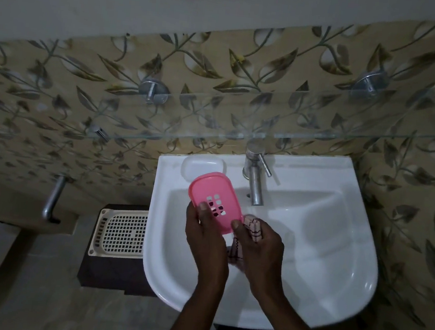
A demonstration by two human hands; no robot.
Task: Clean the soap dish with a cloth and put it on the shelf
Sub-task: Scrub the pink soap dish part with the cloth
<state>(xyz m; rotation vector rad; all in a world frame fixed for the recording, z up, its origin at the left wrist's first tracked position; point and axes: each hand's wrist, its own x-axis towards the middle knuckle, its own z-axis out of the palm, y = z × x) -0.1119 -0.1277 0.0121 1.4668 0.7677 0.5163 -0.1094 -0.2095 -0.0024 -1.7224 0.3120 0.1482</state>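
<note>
A pink plastic soap dish point(214, 194) with drain holes is held tilted over the left part of the white sink point(335, 258). My left hand point(205, 233) grips its near edge, thumb on the inside. My right hand point(258, 243) touches the dish's right edge with the thumb and holds a pink checked cloth point(254, 229), bunched in the fingers and partly hidden below the dish. A glass shelf point(269, 116) on metal brackets runs along the wall above the sink.
A chrome tap point(255, 177) stands at the back of the sink, close to the right of the dish. A moulded soap recess point(203, 166) lies behind the dish. A cream perforated basket point(121, 231) sits on a dark stand left of the sink. A metal bar point(53, 197) juts from the left wall.
</note>
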